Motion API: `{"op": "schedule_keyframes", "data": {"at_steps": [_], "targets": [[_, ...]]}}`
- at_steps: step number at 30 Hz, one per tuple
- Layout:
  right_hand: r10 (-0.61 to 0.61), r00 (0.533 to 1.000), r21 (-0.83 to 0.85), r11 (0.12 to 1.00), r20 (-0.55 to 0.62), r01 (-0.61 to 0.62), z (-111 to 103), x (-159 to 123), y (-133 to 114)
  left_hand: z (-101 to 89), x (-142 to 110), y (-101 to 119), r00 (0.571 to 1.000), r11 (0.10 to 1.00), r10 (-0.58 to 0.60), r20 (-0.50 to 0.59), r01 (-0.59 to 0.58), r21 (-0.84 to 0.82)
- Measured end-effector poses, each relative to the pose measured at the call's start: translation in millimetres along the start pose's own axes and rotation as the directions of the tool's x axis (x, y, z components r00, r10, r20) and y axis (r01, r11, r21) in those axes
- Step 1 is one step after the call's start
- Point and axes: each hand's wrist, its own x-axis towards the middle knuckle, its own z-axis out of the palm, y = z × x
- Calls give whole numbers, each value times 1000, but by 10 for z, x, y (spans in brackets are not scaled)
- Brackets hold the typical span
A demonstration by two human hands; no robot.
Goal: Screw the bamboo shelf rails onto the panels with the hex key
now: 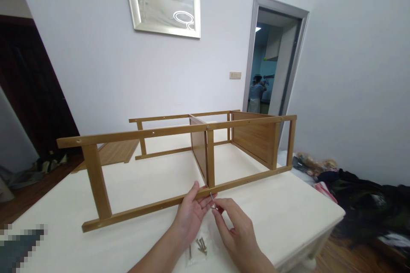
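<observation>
A bamboo shelf frame [179, 130] lies on its side on a white table [288, 209]. My left hand [191, 213] rests against the frame's lower front rail, just below the middle upright panel [200, 149], fingers stretched along the wood. My right hand [235, 226] pinches a small metal hex key [212, 200] whose tip points at the rail where the upright meets it. Several loose screws [201, 245] lie on a clear plastic bag between my forearms.
A loose bamboo board [112, 152] lies on the table behind the frame at the left. A framed picture hangs on the wall. Through an open doorway [272, 59] another person stands in a far room. Dark clothes and bags [361, 204] lie on the floor at the right.
</observation>
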Motion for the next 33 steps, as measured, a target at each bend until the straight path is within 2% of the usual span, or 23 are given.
{"op": "schedule_keyframes", "data": {"at_steps": [7, 14, 21, 26, 33], "targets": [[-62, 997, 48, 997, 46, 59, -24, -3, 28, -14, 11, -9, 1000, 1000, 21, -2, -21, -11], [-93, 993, 22, 996, 71, 91, -17, -21, 29, -8, 11, -3, 1000, 1000, 10, 11, -10, -29], [-75, 994, 14, 997, 84, 74, -26, -15, 17, 0, 1, 3, 1000, 1000, 21, 4, -21, -17], [-56, 996, -3, 998, 64, 56, -28, -14, 15, 9, -3, 2, 1000, 1000, 17, -6, -17, -11], [-14, 999, -111, 994, -42, 10, 17, -57, 58, 5, 9, -5, 1000, 1000, 23, -14, -23, -12]]}}
